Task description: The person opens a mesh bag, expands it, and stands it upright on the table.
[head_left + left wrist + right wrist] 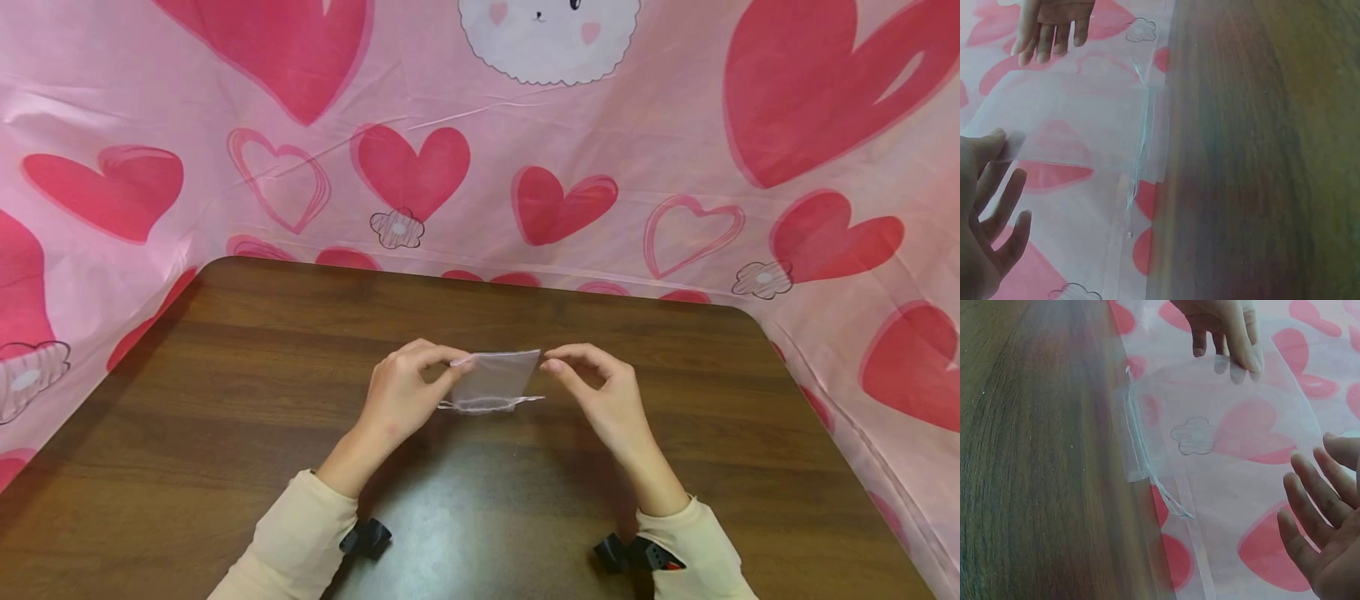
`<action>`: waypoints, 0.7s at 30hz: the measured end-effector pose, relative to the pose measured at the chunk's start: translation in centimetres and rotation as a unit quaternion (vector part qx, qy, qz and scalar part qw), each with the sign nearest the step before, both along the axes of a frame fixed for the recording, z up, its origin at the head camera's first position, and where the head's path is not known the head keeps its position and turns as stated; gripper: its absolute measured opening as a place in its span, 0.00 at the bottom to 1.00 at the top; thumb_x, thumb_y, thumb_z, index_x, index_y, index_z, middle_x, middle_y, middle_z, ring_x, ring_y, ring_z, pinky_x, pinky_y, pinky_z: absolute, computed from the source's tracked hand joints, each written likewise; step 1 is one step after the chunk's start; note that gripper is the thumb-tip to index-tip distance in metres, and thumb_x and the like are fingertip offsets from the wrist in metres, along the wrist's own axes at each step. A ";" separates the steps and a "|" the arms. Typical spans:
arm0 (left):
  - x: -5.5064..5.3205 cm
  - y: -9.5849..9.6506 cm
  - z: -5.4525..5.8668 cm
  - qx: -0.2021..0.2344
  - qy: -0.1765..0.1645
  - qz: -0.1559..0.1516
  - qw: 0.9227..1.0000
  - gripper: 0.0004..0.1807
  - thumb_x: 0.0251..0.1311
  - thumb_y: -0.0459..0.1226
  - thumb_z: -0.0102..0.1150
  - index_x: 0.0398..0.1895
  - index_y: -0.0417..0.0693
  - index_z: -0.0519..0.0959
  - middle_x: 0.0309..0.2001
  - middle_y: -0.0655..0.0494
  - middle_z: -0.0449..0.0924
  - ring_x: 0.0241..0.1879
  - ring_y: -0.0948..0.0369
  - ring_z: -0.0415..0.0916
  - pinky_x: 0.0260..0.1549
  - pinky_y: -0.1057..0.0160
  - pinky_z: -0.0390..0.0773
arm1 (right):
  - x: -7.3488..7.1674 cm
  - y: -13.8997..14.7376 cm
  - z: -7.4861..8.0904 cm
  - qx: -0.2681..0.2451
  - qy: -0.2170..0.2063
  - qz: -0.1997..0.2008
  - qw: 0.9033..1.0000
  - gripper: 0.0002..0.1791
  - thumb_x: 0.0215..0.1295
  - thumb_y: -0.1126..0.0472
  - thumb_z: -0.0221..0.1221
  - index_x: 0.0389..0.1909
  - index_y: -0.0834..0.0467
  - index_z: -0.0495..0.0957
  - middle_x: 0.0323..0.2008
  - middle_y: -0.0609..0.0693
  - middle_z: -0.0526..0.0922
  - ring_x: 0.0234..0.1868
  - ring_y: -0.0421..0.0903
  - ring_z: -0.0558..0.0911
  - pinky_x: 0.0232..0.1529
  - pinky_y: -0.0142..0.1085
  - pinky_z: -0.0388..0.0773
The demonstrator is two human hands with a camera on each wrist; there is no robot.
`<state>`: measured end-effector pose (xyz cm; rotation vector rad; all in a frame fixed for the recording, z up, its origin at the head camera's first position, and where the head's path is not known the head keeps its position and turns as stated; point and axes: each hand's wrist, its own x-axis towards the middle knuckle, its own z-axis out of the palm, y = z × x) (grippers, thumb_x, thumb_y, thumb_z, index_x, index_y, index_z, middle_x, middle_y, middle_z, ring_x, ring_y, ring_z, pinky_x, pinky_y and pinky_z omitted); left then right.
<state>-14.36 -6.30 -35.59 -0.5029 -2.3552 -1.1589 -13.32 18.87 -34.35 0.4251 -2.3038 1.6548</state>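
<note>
A small sheer white drawstring pouch [495,377] hangs above the table, its corded end lowest and toward the person. At one upper corner the left hand [408,385] pinches it between thumb and fingers. Just off the opposite corner is the right hand [600,392], its fingers loosely bent with nothing between them; the right wrist view shows a gap between these fingers [1310,494] and the fabric. Thin white drawstrings [1141,137] run across the pouch near one end, with loose tails sticking out on both sides.
The brown wood-grain table [247,417] spreads under both hands. Behind it and along its sides hangs a pink cloth [480,108] printed with red hearts. Black wrist straps [367,539] sit at both cream sleeves.
</note>
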 end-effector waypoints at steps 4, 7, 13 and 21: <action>0.1 0.2 -0.1 0.010 -0.002 -0.012 1.000 0.04 0.55 0.42 0.73 0.34 0.58 0.90 0.30 0.66 0.84 0.35 0.65 0.81 0.34 0.58 0.76 | -0.1 -0.1 -0.2 0.017 0.008 0.005 1.000 0.11 0.62 0.65 0.67 0.45 0.58 0.84 0.41 0.49 0.87 0.42 0.42 0.82 0.45 0.32 0.75; 0.2 0.4 -0.1 0.012 -0.004 -0.026 1.000 0.04 0.54 0.40 0.73 0.34 0.58 0.89 0.30 0.66 0.83 0.33 0.64 0.80 0.32 0.60 0.75 | -0.1 -0.1 -0.3 0.032 -0.004 0.026 0.999 0.14 0.62 0.65 0.67 0.49 0.57 0.84 0.44 0.48 0.86 0.42 0.43 0.82 0.45 0.34 0.76; 0.3 0.8 -0.4 0.014 0.004 -0.056 0.998 0.04 0.54 0.39 0.73 0.34 0.57 0.89 0.30 0.66 0.83 0.32 0.63 0.78 0.30 0.57 0.75 | 0.1 -0.4 -0.4 0.072 -0.039 0.049 0.995 0.15 0.62 0.60 0.68 0.50 0.54 0.84 0.46 0.45 0.86 0.44 0.45 0.83 0.42 0.35 0.78; 0.3 0.8 -0.5 0.017 0.033 -0.076 0.996 0.08 0.53 0.33 0.74 0.34 0.57 0.89 0.31 0.66 0.84 0.33 0.67 0.77 0.30 0.60 0.76 | 0.1 -0.7 -0.8 0.097 -0.047 0.053 0.993 0.07 0.62 0.58 0.68 0.40 0.54 0.87 0.36 0.42 0.87 0.45 0.43 0.82 0.55 0.54 0.71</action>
